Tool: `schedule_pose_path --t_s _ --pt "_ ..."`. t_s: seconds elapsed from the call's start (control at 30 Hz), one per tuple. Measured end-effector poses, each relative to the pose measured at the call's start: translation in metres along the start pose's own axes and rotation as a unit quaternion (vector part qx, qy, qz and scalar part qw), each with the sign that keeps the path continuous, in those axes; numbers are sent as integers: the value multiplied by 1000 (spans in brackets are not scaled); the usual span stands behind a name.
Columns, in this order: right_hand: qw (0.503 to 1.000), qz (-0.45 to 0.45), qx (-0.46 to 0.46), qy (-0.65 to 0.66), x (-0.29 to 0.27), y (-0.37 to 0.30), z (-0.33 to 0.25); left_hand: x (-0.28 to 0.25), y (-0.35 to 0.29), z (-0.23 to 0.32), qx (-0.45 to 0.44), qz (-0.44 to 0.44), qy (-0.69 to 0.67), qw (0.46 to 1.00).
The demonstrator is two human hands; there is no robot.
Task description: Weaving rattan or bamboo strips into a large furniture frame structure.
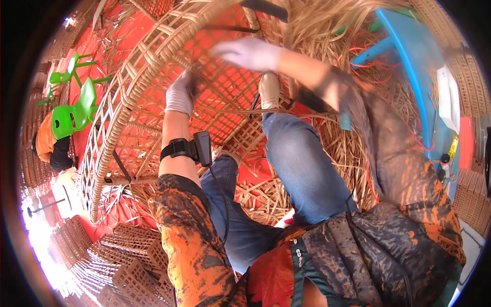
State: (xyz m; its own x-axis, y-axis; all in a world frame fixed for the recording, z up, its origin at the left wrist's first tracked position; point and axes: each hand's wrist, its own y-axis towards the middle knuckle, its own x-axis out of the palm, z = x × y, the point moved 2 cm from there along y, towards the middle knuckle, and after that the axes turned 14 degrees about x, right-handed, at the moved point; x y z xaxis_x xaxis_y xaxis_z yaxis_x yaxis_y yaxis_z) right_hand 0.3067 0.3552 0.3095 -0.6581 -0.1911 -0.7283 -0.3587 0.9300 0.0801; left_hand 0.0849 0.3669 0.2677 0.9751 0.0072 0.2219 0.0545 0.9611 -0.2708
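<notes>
A large woven wicker basket (144,64) with open lattice sides and a thick braided rim lies tilted in front of me. My left hand (181,93), in a pale glove with darkened fingertips, is inside it against the lattice. Its fingers look closed, but I cannot make out what is in them. Also gloved, my right hand (248,54) is to the right of the left one, above the basket's weave. Motion blurs its fingers. A thin cane strand (238,110) runs across below the hands, near my shoe (269,90).
Loose cane strips (337,148) cover the red floor on the right and between my legs. A blue plastic stool (409,61) lies at the right. Green plastic chairs (82,107) and a person in orange (47,135) are at far left. Woven lattice baskets (135,256) lie lower left.
</notes>
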Motion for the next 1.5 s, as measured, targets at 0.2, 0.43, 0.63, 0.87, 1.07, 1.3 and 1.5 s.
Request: schedule_pose_path --t_s 0.2,0.43,0.63,0.87,1.07,1.3,1.5 --pt "982 -172 -14 -73 44 89 -35 -19 21 -16 -43 15 -1 999" --pt "984 -56 -48 -161 39 -1 -119 -116 2 19 252 -17 317 914" --pt "978 -117 111 -133 -12 -234 -130 -24 -116 108 99 140 566 806" --pt "818 -305 447 -195 -14 -524 28 -25 -97 75 187 111 549 807" --pt "798 -351 347 -347 -35 -320 51 -36 -32 36 247 91 372 890" --pt "975 -87 117 -165 -15 -53 5 -30 12 -11 81 18 67 994" --pt "992 -82 56 -76 29 68 -23 5 13 1 -49 32 77 995"
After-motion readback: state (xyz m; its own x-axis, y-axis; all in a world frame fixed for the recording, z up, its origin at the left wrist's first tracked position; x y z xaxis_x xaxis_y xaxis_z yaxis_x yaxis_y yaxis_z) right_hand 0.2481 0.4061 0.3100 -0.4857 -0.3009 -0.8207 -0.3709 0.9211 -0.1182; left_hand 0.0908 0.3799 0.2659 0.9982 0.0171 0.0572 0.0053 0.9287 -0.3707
